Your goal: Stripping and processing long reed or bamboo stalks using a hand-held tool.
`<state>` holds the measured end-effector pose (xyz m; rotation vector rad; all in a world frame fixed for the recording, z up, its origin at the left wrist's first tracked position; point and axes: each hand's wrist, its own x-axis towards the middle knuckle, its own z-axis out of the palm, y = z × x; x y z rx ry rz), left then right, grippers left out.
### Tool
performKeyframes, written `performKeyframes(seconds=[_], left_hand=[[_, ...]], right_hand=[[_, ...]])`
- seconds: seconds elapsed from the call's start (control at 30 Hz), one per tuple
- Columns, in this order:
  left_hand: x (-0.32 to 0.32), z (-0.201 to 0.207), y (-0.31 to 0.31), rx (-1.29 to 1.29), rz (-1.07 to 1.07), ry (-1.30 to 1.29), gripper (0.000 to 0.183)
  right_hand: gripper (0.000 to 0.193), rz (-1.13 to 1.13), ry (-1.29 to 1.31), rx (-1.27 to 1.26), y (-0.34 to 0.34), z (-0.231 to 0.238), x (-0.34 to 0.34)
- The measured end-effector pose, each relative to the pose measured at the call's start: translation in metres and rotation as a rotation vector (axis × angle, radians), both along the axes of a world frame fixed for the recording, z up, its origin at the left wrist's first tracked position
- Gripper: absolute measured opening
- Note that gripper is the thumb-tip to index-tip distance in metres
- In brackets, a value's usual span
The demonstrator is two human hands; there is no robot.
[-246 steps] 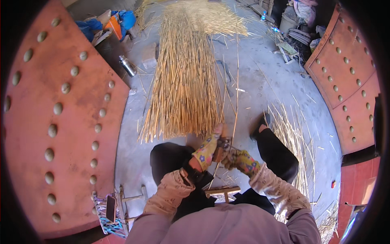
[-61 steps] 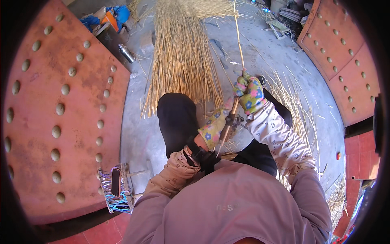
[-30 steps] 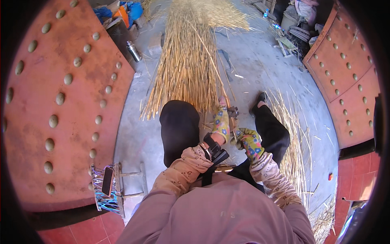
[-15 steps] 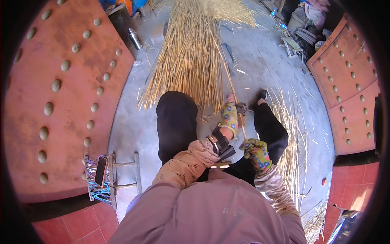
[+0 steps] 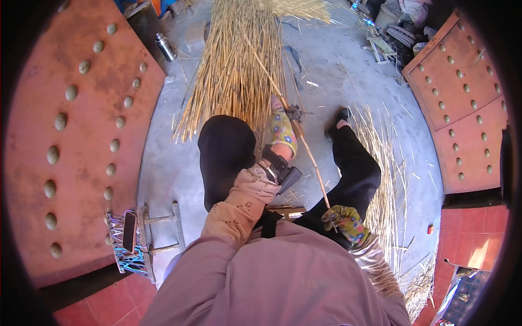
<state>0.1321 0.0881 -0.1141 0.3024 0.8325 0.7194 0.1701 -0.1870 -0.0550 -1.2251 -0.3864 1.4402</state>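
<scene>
My left hand (image 5: 282,130), in a flowered yellow-green glove with bare fingertips, is closed at a small dark tool (image 5: 293,113). A long tan reed stalk (image 5: 311,155) passes at that tool, slanting from the far pile down toward me. Nearer my body, my right hand (image 5: 347,224), in a matching glove, is closed around the stalk's near end. Beyond my left hand lies a large pile of reed stalks (image 5: 234,76), their cut ends toward me. Pale stripped stalks (image 5: 383,179) lie on the floor by my right leg. How the tool grips the stalk is too small to tell.
Studded reddish door panels (image 5: 81,141) stand at left and right. A small wooden stool frame with blue cords (image 5: 130,261) bears a phone (image 5: 129,231). A steel flask (image 5: 165,47) stands far left; a pale bucket (image 5: 388,16) and clutter sit far right.
My right hand has drawn back toward my body, and my left hand has moved slightly forward and left. More of the stalk shows between them. The whole view has shifted a little.
</scene>
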Motion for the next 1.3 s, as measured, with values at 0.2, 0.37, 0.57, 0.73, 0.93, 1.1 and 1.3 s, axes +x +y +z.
performKeyframes(seconds=[0.2,0.37,0.57,0.73,0.93,1.1,1.3], left_hand=[[-0.005,0.032,-0.01,0.052,0.113,0.009,0.037],[0.004,0.056,-0.028,0.023,0.039,-0.01,0.041],[-0.026,0.052,0.023,0.006,0.162,-0.041,0.044],[-0.015,0.061,0.012,0.054,0.233,0.075,0.044],[0.002,0.02,-0.043,0.265,0.167,0.041,0.043],[-0.019,0.052,-0.004,0.144,0.155,-0.027,0.044],[-0.056,0.089,0.092,0.21,0.349,-0.195,0.045]], right_hand=[[0.037,0.083,-0.825,0.134,0.075,0.022,0.021],[0.024,0.102,-0.597,-0.102,0.106,0.019,0.022],[0.015,0.098,-0.397,-0.215,0.004,0.025,0.003],[0.011,0.154,-0.271,0.053,-0.063,0.012,0.04],[0.037,-0.001,-0.361,-0.043,0.093,0.035,0.006],[0.012,0.021,-0.627,-0.063,0.088,0.015,-0.001],[0.027,-0.121,-0.757,0.467,-0.103,-0.059,0.075]])
